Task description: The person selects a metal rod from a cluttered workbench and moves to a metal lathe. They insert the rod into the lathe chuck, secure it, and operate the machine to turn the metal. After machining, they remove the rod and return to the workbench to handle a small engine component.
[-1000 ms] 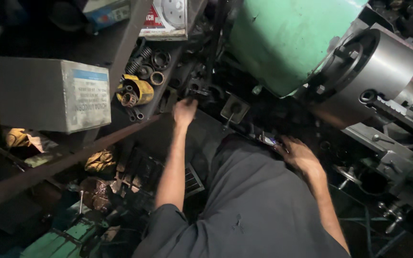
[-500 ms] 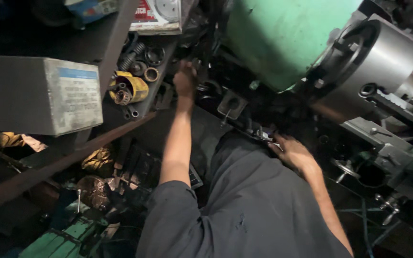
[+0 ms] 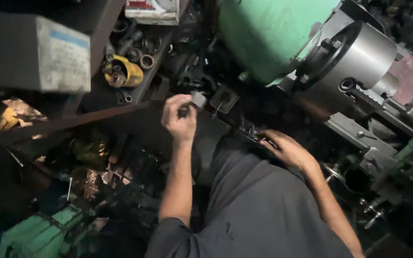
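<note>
Nearest, the right hand (image 3: 288, 149) lies flat and loosely spread on the dark edge of the lathe bed (image 3: 244, 131), seemingly bracing the body; whether it grips anything beneath, I cannot tell; the left hand (image 3: 180, 114) is raised just beyond, fingers curled tight around a small grey metal block (image 3: 198, 98), which sticks out above the knuckles near a square bracket (image 3: 223, 99); further off, rings and a yellow fitting (image 3: 125, 74) sit on a cluttered shelf (image 3: 142, 88), likely kept within reach; the steel chuck (image 3: 359, 62) juts from the green headstock (image 3: 273, 33) at far right.

Cluttered shelf (image 3: 142, 88): rings (image 3: 147, 61), yellow part (image 3: 129, 72).
</note>
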Available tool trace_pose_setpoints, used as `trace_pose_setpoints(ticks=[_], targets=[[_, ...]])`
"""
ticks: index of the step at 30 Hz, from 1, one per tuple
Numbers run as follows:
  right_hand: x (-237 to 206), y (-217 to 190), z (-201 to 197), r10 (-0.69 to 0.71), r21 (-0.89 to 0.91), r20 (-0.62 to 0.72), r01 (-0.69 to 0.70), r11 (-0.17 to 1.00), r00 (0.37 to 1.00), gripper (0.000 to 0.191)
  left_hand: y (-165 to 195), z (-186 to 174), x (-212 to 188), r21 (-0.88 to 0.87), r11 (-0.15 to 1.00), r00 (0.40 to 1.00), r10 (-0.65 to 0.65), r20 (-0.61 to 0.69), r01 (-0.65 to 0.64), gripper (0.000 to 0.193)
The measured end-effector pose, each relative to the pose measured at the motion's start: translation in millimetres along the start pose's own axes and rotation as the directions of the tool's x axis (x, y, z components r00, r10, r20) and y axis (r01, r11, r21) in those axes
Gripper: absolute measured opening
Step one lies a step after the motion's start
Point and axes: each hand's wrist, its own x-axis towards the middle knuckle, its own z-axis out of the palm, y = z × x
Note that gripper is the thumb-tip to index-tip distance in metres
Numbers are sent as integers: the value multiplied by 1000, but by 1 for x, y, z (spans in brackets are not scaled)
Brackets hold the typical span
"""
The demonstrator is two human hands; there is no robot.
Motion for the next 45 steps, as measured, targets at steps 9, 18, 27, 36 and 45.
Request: trace_pose_setpoints(ticks=[9, 18, 27, 36, 45], targets=[[-38, -48, -39, -303, 339, -373, 433, 835, 877, 32, 130, 41, -39, -327, 924, 924, -64, 377, 198, 17], [-113, 5, -53, 288, 817, -312, 101, 567, 905, 32, 71, 56, -46, 340, 940, 855, -186, 484, 12, 51], [-170, 92, -55, 432, 829, -506, 283, 482, 746, 20, -15, 101, -88, 260, 965, 815, -186, 549, 45, 97], [-192, 138, -86, 534, 808, -589, 422, 412, 606, 24, -40, 115, -128, 335, 942, 834, -186, 519, 2, 75], [-195, 139, -119, 508, 809, -571, 549, 211, 645, 30, -11, 149, -127, 467, 877, 878, -308, 367, 112, 75]])
